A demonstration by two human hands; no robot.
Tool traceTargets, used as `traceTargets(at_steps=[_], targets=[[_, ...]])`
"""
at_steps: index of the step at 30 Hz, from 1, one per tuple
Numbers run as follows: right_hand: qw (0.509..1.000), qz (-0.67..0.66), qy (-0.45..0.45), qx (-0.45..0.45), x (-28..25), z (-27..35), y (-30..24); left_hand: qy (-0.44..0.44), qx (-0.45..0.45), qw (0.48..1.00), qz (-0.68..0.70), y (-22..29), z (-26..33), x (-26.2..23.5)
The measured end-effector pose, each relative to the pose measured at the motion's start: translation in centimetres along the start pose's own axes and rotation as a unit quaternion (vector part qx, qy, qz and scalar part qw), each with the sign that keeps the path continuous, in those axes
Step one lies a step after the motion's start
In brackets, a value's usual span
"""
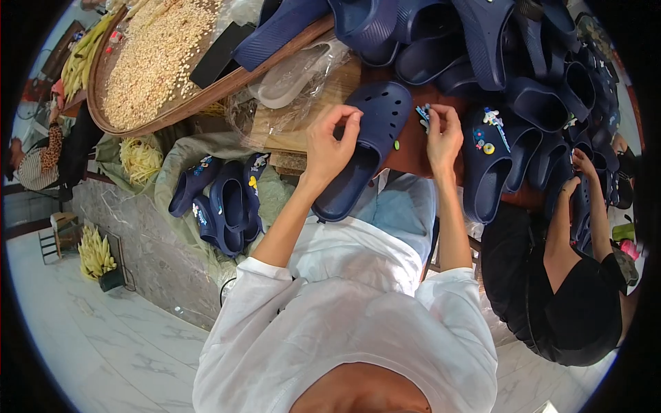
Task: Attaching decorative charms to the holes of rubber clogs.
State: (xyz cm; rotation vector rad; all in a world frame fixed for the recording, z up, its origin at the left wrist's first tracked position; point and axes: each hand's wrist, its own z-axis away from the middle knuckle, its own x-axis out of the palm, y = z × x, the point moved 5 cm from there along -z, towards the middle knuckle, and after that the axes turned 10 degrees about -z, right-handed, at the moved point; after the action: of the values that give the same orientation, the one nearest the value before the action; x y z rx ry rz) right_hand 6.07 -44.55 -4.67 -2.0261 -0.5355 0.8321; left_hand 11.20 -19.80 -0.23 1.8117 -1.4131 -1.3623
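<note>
1. Our two forearms came out of white sleeves and reached up toward the table (pixel 413 148).
2. Our left hand (pixel 330 141) gripped the side of a dark blue clog (pixel 365 148), fingers curled on its edge; the clog lay toe-up between our hands, heel hanging off the table.
3. Our right hand (pixel 444 134) pinched a small blue charm (pixel 423 114) in narrow fingertips beside the clog.
4. Further off sat a heap of clogs (pixel 496 41) and a tray of grain (pixel 155 58).

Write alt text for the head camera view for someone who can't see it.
A person's left hand grips a navy clog on a wooden table while the right hand pinches a small blue charm beside it. More navy clogs are piled behind, and a co-worker's hand reaches in at right.
</note>
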Motion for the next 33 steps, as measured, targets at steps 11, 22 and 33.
traceTargets(at_steps=[11, 22, 33], targets=[[0.987, -0.059, -0.088, -0.118, 1.2, 1.9, -8.4, -0.111, -0.140, 0.984, 0.005, -4.3, -0.5, -0.1], [0.975, -0.013, -0.126, -0.182, 5.3, 6.5, -11.2, -0.230, -0.164, 0.956, -0.075, -6.0, -3.0, 0.1], [0.974, -0.020, -0.091, -0.205, 5.9, 6.9, -10.9, -0.198, 0.022, 0.955, -0.219, -1.6, -2.2, -1.1]])
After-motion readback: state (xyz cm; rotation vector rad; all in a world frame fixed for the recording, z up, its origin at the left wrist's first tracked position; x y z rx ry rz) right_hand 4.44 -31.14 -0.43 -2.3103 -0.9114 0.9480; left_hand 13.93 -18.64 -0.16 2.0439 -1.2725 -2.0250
